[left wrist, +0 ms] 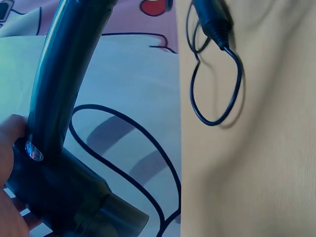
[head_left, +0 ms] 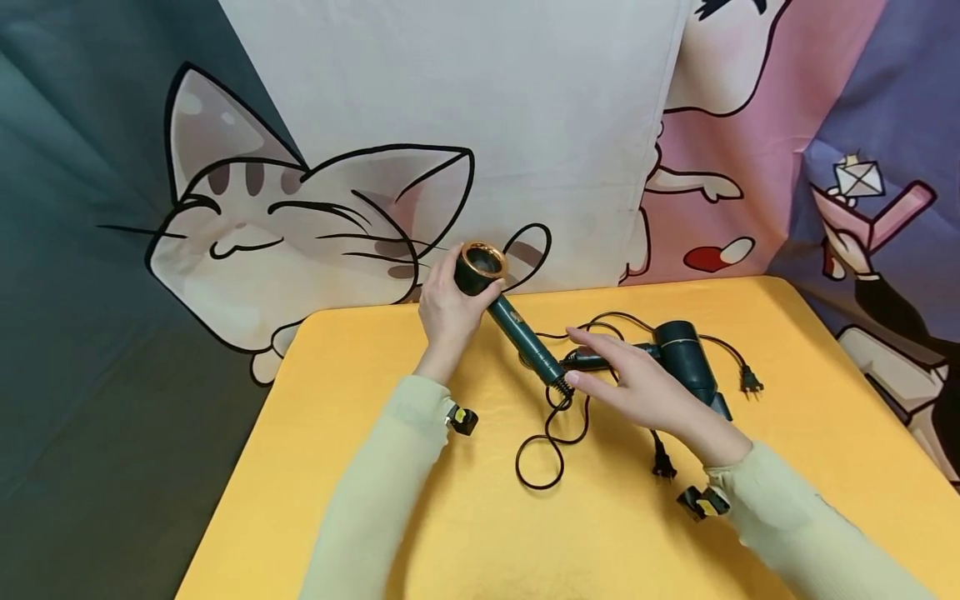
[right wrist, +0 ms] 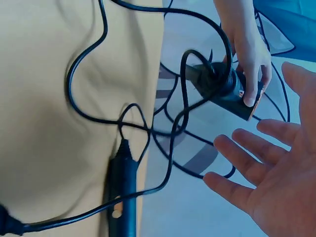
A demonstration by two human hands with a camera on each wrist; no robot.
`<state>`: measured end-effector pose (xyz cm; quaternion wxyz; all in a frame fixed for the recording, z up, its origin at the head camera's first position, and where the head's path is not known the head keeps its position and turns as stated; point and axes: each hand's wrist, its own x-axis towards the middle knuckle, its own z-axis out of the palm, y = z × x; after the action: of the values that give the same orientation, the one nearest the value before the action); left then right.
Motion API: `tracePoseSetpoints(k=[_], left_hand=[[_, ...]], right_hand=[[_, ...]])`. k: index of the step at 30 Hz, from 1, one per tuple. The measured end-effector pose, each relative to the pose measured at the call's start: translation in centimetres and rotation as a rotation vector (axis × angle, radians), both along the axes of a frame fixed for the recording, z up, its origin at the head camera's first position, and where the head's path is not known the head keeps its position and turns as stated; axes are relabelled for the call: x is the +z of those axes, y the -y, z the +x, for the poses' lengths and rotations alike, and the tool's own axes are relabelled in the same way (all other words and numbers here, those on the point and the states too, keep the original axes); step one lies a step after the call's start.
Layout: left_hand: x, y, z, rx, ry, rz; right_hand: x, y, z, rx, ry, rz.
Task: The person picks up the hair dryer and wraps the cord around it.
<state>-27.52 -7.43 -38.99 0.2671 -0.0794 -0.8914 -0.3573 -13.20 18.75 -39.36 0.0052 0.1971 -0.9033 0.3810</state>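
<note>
- The left hand (head_left: pixel 448 308) had its fingers curled round the head of a raised green hair dryer (head_left: pixel 525 340), whose copper-coloured rim (head_left: pixel 492 255) showed just above the thumb.
- The right hand (head_left: pixel 637 379) held nothing, its fingers spread just beside the dryer's lower handle end.
- A second hair dryer (head_left: pixel 684 358) lay on the yellow table (head_left: pixel 465 533) beyond the right fingers.
- Black cords (right wrist: pixel 184 86) looped near the right fingertips.

Downward head view — close wrist views — same dryer (head_left: pixel 521 331)
</note>
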Motion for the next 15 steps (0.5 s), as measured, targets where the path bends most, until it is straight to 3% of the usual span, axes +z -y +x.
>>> tracePoseSetpoints(k=[7,15], left_hand=[[0.2,-0.1,0.7,0.05,-0.052,0.074],[0.5,-0.2,1.5,0.103,-0.091,0.092]], right_hand=[[0.5,1.0,-1.6,0.041,0.022,-0.019],[0.0,1.5,-2.7,0.03,0.058,-0.048]])
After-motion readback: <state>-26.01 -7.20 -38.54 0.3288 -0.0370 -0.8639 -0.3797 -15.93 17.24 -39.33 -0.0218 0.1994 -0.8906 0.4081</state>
